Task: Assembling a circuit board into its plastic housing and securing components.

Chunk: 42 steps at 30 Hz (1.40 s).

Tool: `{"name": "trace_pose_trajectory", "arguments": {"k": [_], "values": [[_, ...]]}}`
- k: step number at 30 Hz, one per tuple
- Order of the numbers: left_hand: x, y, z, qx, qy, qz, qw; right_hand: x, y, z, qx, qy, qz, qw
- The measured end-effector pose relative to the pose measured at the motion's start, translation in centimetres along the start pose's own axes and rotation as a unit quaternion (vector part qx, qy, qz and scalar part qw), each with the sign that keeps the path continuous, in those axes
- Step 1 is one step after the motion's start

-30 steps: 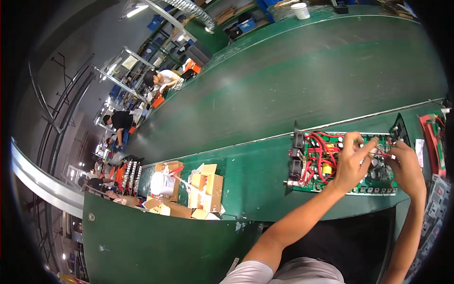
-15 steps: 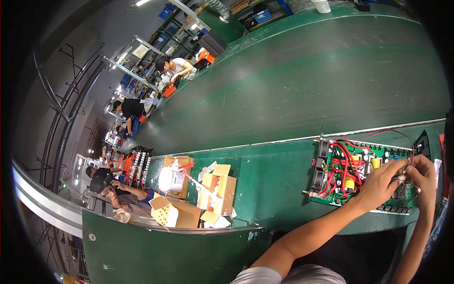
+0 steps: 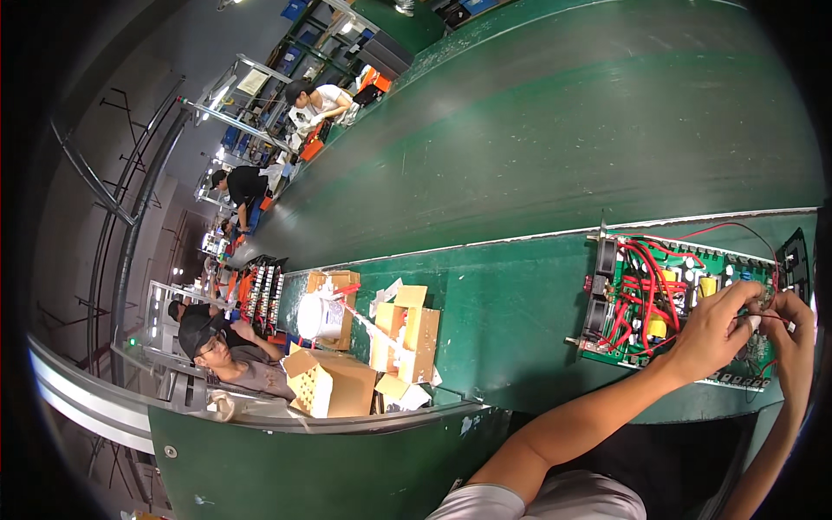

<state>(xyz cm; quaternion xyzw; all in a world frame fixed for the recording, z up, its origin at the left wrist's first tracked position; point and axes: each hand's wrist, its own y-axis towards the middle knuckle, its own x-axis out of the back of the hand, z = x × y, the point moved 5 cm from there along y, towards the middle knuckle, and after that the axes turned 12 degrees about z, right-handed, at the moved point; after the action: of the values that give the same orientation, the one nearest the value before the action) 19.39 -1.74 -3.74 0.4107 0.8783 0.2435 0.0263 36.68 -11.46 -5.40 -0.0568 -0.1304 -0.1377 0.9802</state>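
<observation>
A green circuit board assembly [image 3: 637, 338] lies on the green bench at the right. Two black fans [image 3: 597, 316] stand along its left end, and thick red wires [image 3: 640, 282] loop over its left half. My left hand [image 3: 711, 336] reaches across the board's right half, thumb and fingers pinched on thin wire. Opposite it, my right hand [image 3: 792, 322] pinches the thin red and black wires [image 3: 776, 270] near the board's right end. The fingertips nearly meet, and they partly hide the wire ends. Behind my right hand stands a black end plate [image 3: 792, 253].
Left along the bench are opened cardboard boxes [image 3: 418, 347], a white tub [image 3: 322, 317] and a box with cylindrical parts [image 3: 334, 386]. A wide green conveyor belt [image 3: 555, 139] runs beyond a pale edge strip. A co-worker [image 3: 234, 351] sits at the left; others work farther off.
The view has shifted slightly, so the board appears farther right. My hands stay at the board's right end with small finger movements. The near co-worker at the left has raised their head.
</observation>
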Motion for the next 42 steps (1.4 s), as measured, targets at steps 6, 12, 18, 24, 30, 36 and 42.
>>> {"name": "trace_pose_trajectory", "arguments": {"k": [6,12,18,24,30,36,42], "values": [[0.1,0.0,0.2,0.018,-0.029,0.013,0.999,1.1,-0.1,-1.1,-0.027,0.026,0.071,0.997],[0.2,0.0,0.1,0.024,-0.025,0.029,0.999,2.0,-0.3,-3.2,0.013,0.002,0.042,0.999],[0.2,0.2,-0.1,0.014,-0.005,0.029,0.999,2.4,0.2,-3.8,-0.018,0.009,0.048,0.999],[0.3,0.3,-0.6,0.020,-0.006,0.033,0.999,0.9,-0.5,-0.8,-0.011,0.011,0.058,0.998],[0.3,-0.1,-0.5,0.031,0.008,0.052,0.998,0.0,-1.4,0.7,0.064,-0.070,0.030,0.995],[1.2,-0.7,0.5,0.069,0.007,0.069,0.995,-2.2,0.4,8.1,-0.010,-0.226,0.130,0.965],[1.5,0.1,0.3,-0.025,0.038,0.029,0.999,-1.0,1.0,8.4,0.098,-0.241,0.106,0.960]]}}
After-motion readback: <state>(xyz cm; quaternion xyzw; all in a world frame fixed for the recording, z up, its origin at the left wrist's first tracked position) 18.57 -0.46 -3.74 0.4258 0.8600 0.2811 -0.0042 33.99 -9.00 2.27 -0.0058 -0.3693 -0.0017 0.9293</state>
